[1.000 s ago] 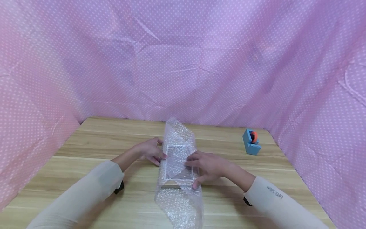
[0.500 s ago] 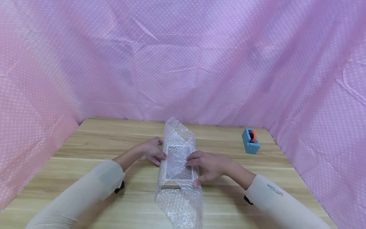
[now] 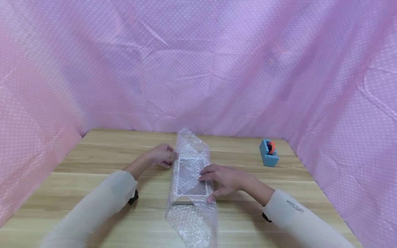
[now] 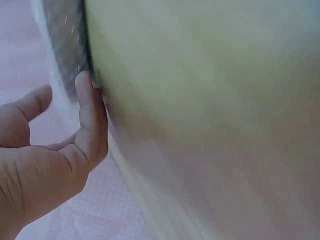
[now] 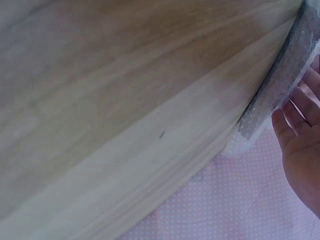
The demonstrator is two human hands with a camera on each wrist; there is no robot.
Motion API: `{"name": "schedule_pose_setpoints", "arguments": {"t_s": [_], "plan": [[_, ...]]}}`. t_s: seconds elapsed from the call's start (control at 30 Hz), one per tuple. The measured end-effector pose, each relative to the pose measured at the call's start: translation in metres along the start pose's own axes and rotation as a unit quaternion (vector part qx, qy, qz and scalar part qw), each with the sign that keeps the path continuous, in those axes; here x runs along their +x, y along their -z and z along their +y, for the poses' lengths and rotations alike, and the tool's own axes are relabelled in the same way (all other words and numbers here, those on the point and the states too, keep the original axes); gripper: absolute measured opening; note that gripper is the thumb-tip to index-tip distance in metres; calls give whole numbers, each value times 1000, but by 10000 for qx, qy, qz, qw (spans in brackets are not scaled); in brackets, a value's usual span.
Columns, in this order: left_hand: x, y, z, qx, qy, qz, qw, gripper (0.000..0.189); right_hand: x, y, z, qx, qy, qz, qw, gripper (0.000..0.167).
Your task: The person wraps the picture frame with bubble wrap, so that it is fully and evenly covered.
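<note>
A flat rectangular object with a white outline on top and a light brown near edge lies inside clear bubble wrap. Wrap extends past its far and near ends. My left hand is at the wrap's left edge, toward the far end. In the left wrist view, the left fingertips touch the side of the wrapped object, the thumb standing away from them. My right hand rests fingers on top of the wrap, thumb lower on its right edge. Those fingers look nearly straight along the bundle in the right wrist view.
On the right of the wooden table stands a blue tape dispenser with an orange tape roll. A pink dotted cloth hangs behind and along both sides.
My left hand has slid away from me along the wrap's left edge, and its thumb has come off the top. The right hand stays on the wrap.
</note>
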State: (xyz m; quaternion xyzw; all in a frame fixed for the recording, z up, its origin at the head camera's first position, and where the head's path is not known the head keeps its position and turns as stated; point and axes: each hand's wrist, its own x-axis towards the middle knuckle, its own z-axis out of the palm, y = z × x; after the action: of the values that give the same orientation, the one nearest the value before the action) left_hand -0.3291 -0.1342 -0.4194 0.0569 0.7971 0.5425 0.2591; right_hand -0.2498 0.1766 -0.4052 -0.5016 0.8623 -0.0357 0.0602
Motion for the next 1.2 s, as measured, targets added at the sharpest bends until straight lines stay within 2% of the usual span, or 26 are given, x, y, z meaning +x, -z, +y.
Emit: {"name": "schedule_pose_setpoints", "arguments": {"t_s": [0.07, 0.2, 0.33, 0.47, 0.63, 0.73, 0.8, 0.9, 1.0, 1.07, 1.2], "plan": [[9, 6, 3, -153, 6, 152, 9998, 46, 0, 0, 0, -8, -25, -22, 10000, 84], [23, 14, 7, -401, 71, 107, 9991, 48, 1, 0, 0, -26, -10, -17, 10000, 84], [29, 17, 6, -692, 187, 37, 9974, 45, 3, 1, -1, -38, 24, -19, 10000, 83], [32, 17, 6, -745, 164, -126, 9970, 30, 2, 1, -2, 52, -45, -46, 10000, 83], [34, 18, 2, -567, -247, -291, 9977, 17, 1, 0, -3, 88, -114, -56, 9999, 84], [33, 20, -1, -93, -641, -113, 9978, 16, 2, 0, -2, 77, -195, -83, 9997, 84], [32, 22, -2, 408, -966, 27, 9945, 14, 2, 1, -2, 96, -260, -110, 9996, 84], [27, 23, -2, 1032, -1413, 171, 9844, 16, 3, 1, -3, 82, -316, -119, 9994, 85], [22, 24, -1, 1397, -1802, 157, 9735, 25, 3, 1, -3, 37, -341, -94, 9994, 85], [20, 24, 0, 1816, -2180, 177, 9587, 23, 4, 1, -3, 25, -348, -75, 9994, 85], [19, 22, -2, 2473, -2993, 266, 9212, 17, 4, 1, -4, 50, -334, -33, 9994, 84]]}}
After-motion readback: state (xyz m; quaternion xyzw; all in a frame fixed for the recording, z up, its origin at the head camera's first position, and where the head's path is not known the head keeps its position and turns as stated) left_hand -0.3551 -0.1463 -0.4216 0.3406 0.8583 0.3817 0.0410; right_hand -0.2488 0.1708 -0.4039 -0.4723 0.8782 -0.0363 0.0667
